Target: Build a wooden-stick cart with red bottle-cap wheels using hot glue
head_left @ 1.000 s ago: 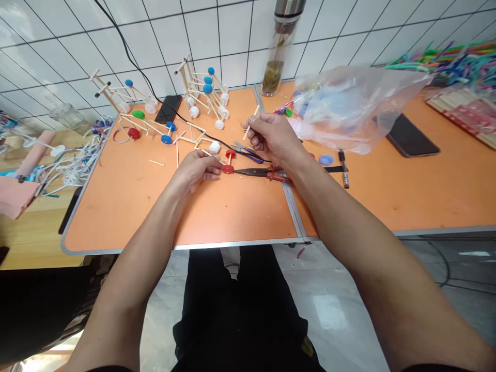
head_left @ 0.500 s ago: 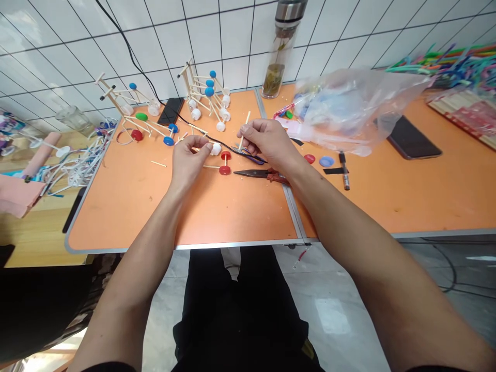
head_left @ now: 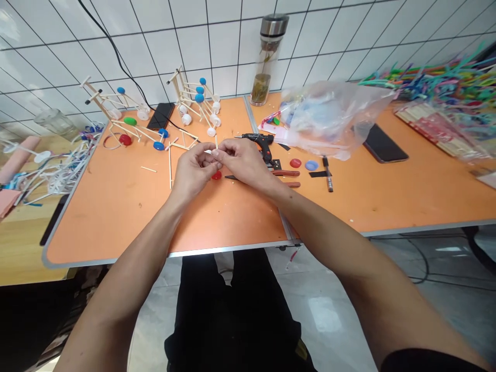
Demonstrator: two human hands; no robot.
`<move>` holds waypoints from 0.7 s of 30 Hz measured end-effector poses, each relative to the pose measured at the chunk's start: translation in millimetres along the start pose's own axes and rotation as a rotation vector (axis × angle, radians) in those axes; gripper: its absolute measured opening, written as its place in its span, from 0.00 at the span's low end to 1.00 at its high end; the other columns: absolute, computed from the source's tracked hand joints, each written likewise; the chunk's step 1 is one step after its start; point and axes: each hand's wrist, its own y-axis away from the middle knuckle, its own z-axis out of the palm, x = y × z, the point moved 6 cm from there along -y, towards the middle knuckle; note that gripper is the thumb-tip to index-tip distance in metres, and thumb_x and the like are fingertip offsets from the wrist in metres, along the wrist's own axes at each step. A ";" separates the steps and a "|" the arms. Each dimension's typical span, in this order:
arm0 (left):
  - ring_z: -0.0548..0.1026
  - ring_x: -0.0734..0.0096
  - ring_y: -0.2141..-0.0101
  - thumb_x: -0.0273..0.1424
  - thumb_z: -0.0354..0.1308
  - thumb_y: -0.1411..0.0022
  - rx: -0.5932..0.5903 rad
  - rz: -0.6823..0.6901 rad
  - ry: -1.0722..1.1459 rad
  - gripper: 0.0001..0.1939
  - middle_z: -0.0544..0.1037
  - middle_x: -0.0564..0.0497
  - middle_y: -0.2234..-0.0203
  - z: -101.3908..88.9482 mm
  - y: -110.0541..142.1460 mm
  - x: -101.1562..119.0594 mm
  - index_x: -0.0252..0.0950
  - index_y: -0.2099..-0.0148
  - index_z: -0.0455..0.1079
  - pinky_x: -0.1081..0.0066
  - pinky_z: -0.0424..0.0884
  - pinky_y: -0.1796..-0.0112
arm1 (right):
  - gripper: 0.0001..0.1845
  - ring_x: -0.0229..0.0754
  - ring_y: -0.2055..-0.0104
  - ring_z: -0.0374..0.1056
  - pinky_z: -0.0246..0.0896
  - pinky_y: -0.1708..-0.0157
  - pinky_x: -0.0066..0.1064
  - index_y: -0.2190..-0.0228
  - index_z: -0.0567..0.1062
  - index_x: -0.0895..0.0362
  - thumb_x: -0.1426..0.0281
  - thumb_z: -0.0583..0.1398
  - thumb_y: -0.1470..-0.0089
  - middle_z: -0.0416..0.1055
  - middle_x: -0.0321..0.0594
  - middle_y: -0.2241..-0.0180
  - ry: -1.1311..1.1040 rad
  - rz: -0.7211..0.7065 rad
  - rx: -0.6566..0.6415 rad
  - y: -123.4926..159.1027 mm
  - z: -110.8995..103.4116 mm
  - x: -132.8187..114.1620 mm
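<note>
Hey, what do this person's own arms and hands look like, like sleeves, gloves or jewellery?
The left hand and right hand are ungloved, with no rings, watch or bracelet visible. Both forearms are bare. A black sleeve shows high on the right arm; no left sleeve is in view.

Orange runs all across the bench (head_left: 124,222), trimmed in silver-grey, and I see white wall tiles (head_left: 194,39) ruled with black lines. The pinched stick (head_left: 216,141) is pale cream, the pliers' handles (head_left: 287,173) rust-red, the glue gun (head_left: 259,139) black with orange accents.
</note>
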 end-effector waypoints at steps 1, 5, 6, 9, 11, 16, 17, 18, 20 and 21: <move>0.74 0.75 0.78 0.30 0.86 0.45 0.004 0.012 -0.001 0.21 0.83 0.59 0.75 0.6 0.3 0.1 0.41 0.54 0.81 0.74 0.69 0.74 | 0.25 0.43 0.65 0.65 0.55 0.60 0.38 0.76 0.71 0.51 0.70 0.69 0.25 0.71 0.32 0.74 -0.005 -0.008 0.001 0.8 0.7 -0.8; 0.73 0.75 0.79 0.30 0.85 0.43 0.021 0.037 0.017 0.18 0.80 0.60 0.77 -2.2 -0.5 2.5 0.41 0.56 0.81 0.74 0.69 0.76 | 0.17 0.45 0.62 0.71 0.60 0.56 0.38 0.71 0.78 0.51 0.69 0.69 0.26 0.80 0.35 0.68 0.024 -0.046 -0.045 -2.7 -9.1 -0.6; 0.74 0.75 0.79 0.29 0.85 0.44 0.041 0.029 0.031 0.18 0.81 0.59 0.77 -5.5 -1.6 2.8 0.41 0.56 0.81 0.74 0.70 0.76 | 0.12 0.47 0.59 0.74 0.63 0.54 0.38 0.67 0.81 0.51 0.69 0.71 0.27 0.83 0.37 0.64 0.065 -0.041 -0.058 -5.5 -16.7 2.7; 0.78 0.74 0.77 0.25 0.84 0.43 0.143 0.001 0.090 0.16 0.84 0.57 0.73 -20.2 -5.6 3.1 0.40 0.58 0.81 0.75 0.74 0.74 | 0.04 0.57 0.47 0.79 0.71 0.46 0.42 0.56 0.85 0.50 0.70 0.68 0.26 0.87 0.46 0.54 0.327 0.094 0.137 -14.4 -61.9 24.3; 0.80 0.75 0.75 0.23 0.82 0.42 0.195 -0.014 0.141 0.15 0.85 0.55 0.72 -29.3 -8.4 2.0 0.39 0.61 0.79 0.76 0.76 0.72 | 0.12 0.64 0.38 0.80 0.73 0.41 0.48 0.47 0.85 0.51 0.74 0.67 0.28 0.88 0.54 0.44 0.554 0.232 0.156 -17.1 -85.5 42.3; 0.83 0.76 0.73 0.29 0.87 0.40 0.203 -0.081 0.232 0.20 0.89 0.52 0.68 -38.0 -13.2 -6.7 0.39 0.63 0.75 0.77 0.78 0.70 | 0.24 0.73 0.36 0.83 0.77 0.39 0.56 0.38 0.82 0.57 0.71 0.73 0.32 0.87 0.64 0.38 0.826 0.454 -0.048 -12.3 -98.2 65.9; 0.84 0.76 0.72 0.30 0.88 0.40 0.200 -0.090 0.245 0.21 0.89 0.52 0.67 -38.3 -13.8 -8.6 0.39 0.63 0.75 0.78 0.78 0.70 | 0.26 0.73 0.35 0.84 0.77 0.38 0.56 0.36 0.82 0.57 0.71 0.73 0.32 0.87 0.65 0.37 0.840 0.474 -0.073 -10.8 -96.6 65.4; 0.84 0.76 0.72 0.32 0.89 0.40 0.199 -0.097 0.257 0.22 0.89 0.51 0.67 -38.5 -14.3 -10.3 0.39 0.63 0.75 0.78 0.79 0.69 | 0.28 0.74 0.34 0.84 0.77 0.37 0.57 0.33 0.81 0.58 0.71 0.73 0.32 0.87 0.65 0.37 0.849 0.495 -0.090 -9.5 -94.7 64.3; 0.84 0.76 0.72 0.33 0.90 0.41 0.201 -0.108 0.278 0.23 0.89 0.52 0.67 -39.0 -15.4 -13.5 0.40 0.63 0.75 0.78 0.79 0.69 | 0.33 0.75 0.32 0.83 0.77 0.36 0.58 0.29 0.78 0.58 0.72 0.72 0.33 0.87 0.66 0.36 0.853 0.536 -0.105 -8.2 -90.8 62.3; 0.84 0.76 0.71 0.33 0.90 0.41 0.202 -0.115 0.285 0.23 0.89 0.52 0.67 -39.3 -15.9 -15.1 0.40 0.64 0.75 0.78 0.79 0.69 | 0.35 0.75 0.32 0.83 0.78 0.35 0.58 0.28 0.77 0.59 0.73 0.72 0.33 0.87 0.66 0.35 0.853 0.552 -0.101 -8.3 -89.2 61.8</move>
